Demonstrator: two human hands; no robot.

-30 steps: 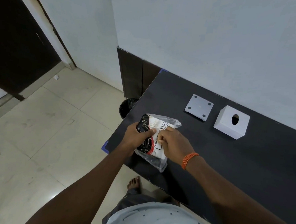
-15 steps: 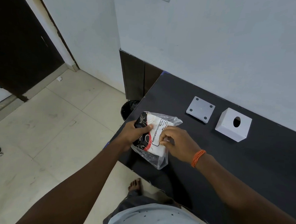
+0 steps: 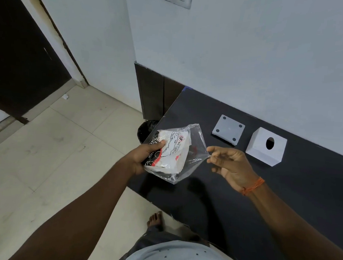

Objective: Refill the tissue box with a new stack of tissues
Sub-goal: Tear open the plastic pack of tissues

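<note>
Both hands (image 3: 145, 158) (image 3: 230, 166) hold tissue pack (image 3: 173, 151) over table edge (image 3: 152, 129).

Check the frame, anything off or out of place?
Nothing damaged or spilled. The tissue box sits on the table with its base plate off beside it, as a refill needs. The tissue pack is in the left hand; the right hand pinches its wrapper.

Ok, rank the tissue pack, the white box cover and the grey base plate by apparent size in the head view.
1. tissue pack, though held up nearer the camera, so its lead is unsure
2. white box cover
3. grey base plate, lying flat
</note>
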